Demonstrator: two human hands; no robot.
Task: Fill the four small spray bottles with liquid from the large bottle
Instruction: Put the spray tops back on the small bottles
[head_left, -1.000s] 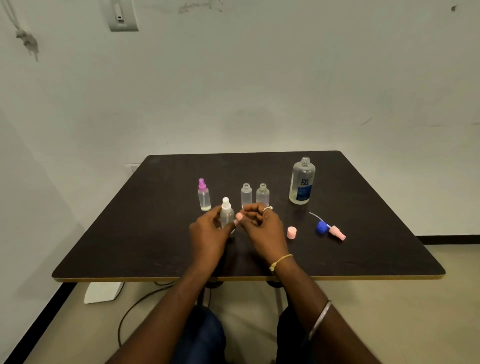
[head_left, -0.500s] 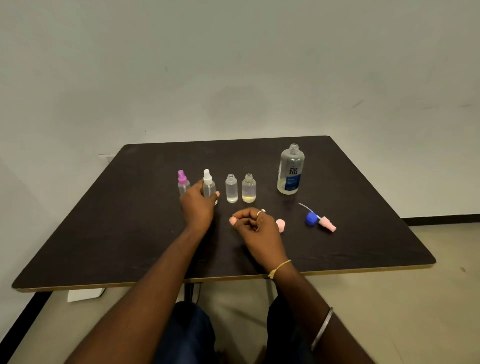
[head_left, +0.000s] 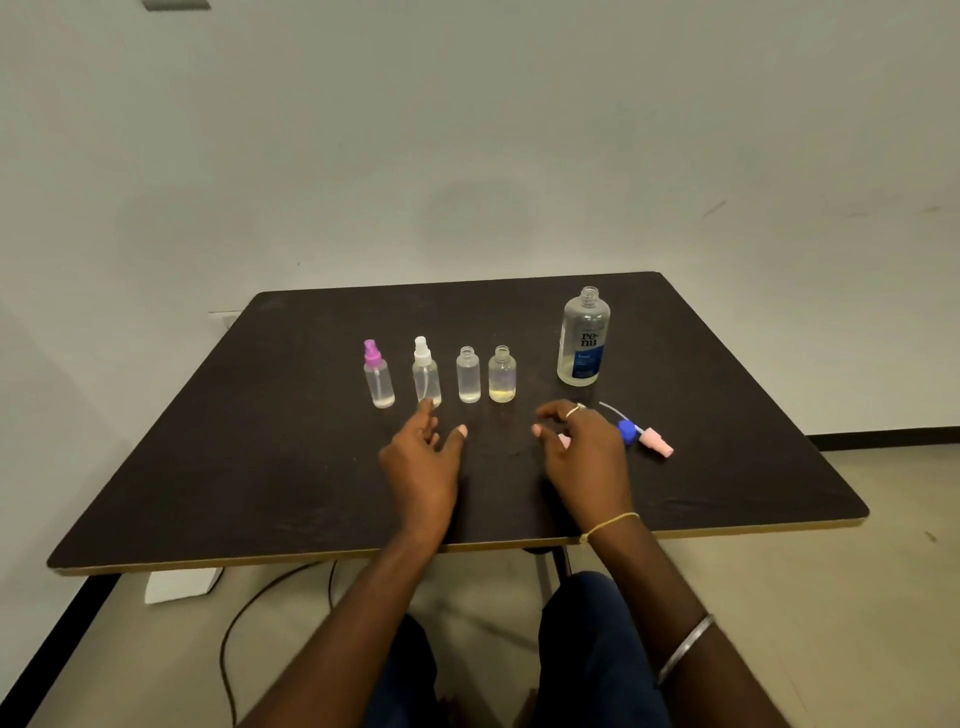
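Observation:
Four small clear bottles stand in a row on the dark table (head_left: 249, 467). The leftmost bottle (head_left: 378, 375) has a purple spray top, the second bottle (head_left: 426, 372) a white spray top. The third bottle (head_left: 468, 375) and fourth bottle (head_left: 502, 374) are uncapped, each with a little liquid. The large bottle (head_left: 583, 338), uncapped, stands at the right. My left hand (head_left: 423, 457) hovers relaxed just in front of the white-topped bottle, holding nothing. My right hand (head_left: 582, 452) hovers with loosely curled fingers over a pink cap (head_left: 564, 441).
A blue cap (head_left: 627, 431) and a pink spray head with its tube (head_left: 655, 442) lie right of my right hand. A cable and a white table foot (head_left: 182, 584) are on the floor under the table. A wall stands behind.
My left hand set the white-topped bottle into the row and let go, drawing back. My right hand moved rightward toward the pink cap.

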